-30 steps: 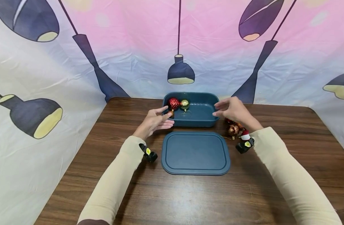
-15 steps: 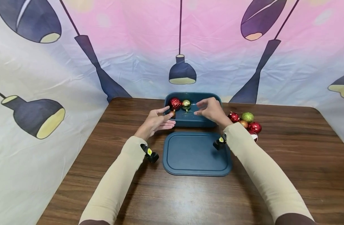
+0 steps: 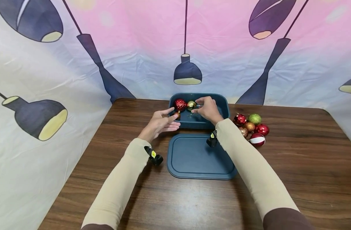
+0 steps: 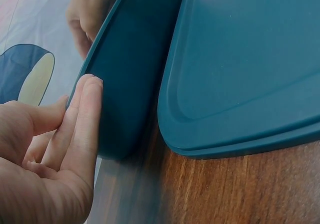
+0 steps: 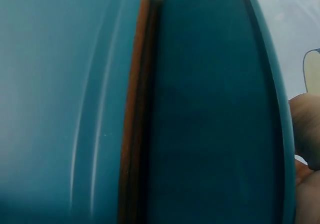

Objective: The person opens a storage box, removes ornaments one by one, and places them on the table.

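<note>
A dark teal container (image 3: pixel 192 125) stands at the table's back. My left hand (image 3: pixel 161 122) holds its front left corner, its lower fingers along the front wall. In the left wrist view those fingers (image 4: pixel 82 124) lie almost straight against the wall. A red bauble (image 3: pixel 180 104), a gold bauble (image 3: pixel 190 105) and a copper bauble (image 3: pixel 177 115) lie inside at the left. My right hand (image 3: pixel 208 109) reaches into the container, thumb and fingers apart at the gold bauble's right side; whether they touch it is unclear. The right wrist view hides most of this hand.
A flat matching lid (image 3: pixel 199 156) lies on the table in front of the container. To the right several loose baubles are clustered, among them a green bauble (image 3: pixel 254 118) and a red-and-white bauble (image 3: pixel 257 140). Wooden tabletop (image 3: pixel 302 150) surrounds them; a printed cloth (image 3: pixel 152 48) hangs behind.
My right hand has moved left, from the container's right end to the gold bauble, uncovering the bauble cluster at right. The left hand and the baubles inside look unmoved.
</note>
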Motion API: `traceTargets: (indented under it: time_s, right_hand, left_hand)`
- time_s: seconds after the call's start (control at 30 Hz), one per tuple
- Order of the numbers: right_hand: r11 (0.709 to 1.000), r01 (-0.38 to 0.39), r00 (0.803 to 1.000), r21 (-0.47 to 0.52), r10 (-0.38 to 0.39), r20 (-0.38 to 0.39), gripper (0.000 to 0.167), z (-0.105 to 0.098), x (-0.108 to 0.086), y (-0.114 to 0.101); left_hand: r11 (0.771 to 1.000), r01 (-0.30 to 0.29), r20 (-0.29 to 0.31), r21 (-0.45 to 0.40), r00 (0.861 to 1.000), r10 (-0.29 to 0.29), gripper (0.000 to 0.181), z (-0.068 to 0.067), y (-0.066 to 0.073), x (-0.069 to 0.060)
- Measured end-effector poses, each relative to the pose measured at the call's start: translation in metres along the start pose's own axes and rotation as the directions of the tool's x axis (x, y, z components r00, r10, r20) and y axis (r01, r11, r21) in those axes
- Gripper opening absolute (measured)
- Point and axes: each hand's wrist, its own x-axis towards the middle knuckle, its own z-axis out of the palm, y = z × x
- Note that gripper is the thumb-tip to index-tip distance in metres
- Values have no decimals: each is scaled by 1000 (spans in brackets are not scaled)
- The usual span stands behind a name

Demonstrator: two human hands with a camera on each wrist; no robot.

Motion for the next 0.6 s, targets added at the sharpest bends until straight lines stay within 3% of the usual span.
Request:
traceTargets:
  time_s: [0.2, 0.6]
  right_hand:
    - [998, -40, 999, -42, 40, 12, 56, 8, 8, -3]
    - [990, -42, 999, -134, 42, -10, 56, 17, 20, -5]
  left_hand:
    - [1000, 1, 1, -6, 1000, -1, 59, 0, -2, 1]
    - [1000, 9, -8, -10, 1000, -9, 57, 1, 1, 0]
